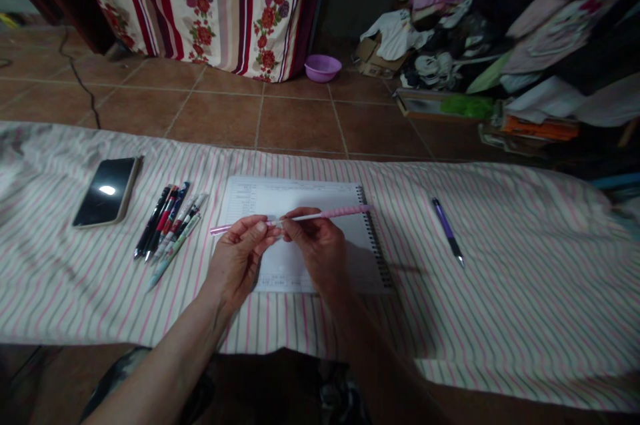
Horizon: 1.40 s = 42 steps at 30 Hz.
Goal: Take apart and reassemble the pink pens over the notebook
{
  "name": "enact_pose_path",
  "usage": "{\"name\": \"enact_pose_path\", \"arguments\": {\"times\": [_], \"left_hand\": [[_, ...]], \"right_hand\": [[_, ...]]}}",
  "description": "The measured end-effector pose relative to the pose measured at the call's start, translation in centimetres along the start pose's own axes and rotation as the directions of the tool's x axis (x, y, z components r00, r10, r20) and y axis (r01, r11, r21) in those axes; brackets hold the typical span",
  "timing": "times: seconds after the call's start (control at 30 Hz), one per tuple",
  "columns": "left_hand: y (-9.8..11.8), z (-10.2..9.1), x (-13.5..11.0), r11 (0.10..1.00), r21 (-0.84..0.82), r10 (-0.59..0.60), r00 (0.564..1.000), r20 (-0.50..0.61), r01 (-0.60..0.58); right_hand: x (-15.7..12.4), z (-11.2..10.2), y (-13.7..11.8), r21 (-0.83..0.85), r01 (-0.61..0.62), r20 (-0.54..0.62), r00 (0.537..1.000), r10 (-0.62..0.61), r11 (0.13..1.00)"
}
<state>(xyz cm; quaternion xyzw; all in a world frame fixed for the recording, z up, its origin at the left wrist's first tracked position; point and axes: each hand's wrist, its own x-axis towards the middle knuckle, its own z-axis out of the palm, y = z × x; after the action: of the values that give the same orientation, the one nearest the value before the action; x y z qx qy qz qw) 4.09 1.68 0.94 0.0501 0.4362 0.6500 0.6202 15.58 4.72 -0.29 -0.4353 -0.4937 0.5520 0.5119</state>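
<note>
Both of my hands hold a pink pen (330, 214) level over a spiral notebook (300, 198) that lies open on the striped cloth. My left hand (239, 258) pinches the pen's left part, whose clear pink end sticks out past the fingers. My right hand (316, 245) pinches it just to the right, and the pink barrel runs on toward the notebook's spiral. A row of several pens (170, 225) lies left of the notebook.
A dark phone (106, 191) lies at the far left of the striped cloth (525, 265). A purple pen (448, 230) lies alone to the right. Beyond are a tiled floor, a flowered curtain, a purple bowl (323, 67) and piled clothes (500, 31).
</note>
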Motion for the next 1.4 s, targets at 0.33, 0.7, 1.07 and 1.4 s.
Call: {"name": "enact_pose_path", "arguments": {"times": [0.33,0.7,1.07,1.4], "left_hand": [[0.11,-0.01,-0.14,1.000,0.021,-0.002,1.000,-0.009,0.002],[-0.05,-0.07,-0.18,0.999,0.038,0.008,0.999,0.034,-0.010],[-0.21,-0.48,-0.10,0.986,0.150,0.065,0.997,0.043,-0.071],[-0.06,-0.11,-0.23,0.992,0.121,0.037,0.999,0.026,-0.040]], "right_hand": [[-0.04,-0.13,-0.23,-0.156,-0.058,-0.012,0.998,0.057,0.986],[0.06,-0.12,0.40,-0.189,-0.014,-0.034,0.999,0.008,0.982],[0.06,-0.38,0.06,-0.221,-0.040,0.015,0.999,0.044,0.974],[0.05,-0.24,0.21,-0.109,-0.042,0.014,0.999,0.044,0.993]]}}
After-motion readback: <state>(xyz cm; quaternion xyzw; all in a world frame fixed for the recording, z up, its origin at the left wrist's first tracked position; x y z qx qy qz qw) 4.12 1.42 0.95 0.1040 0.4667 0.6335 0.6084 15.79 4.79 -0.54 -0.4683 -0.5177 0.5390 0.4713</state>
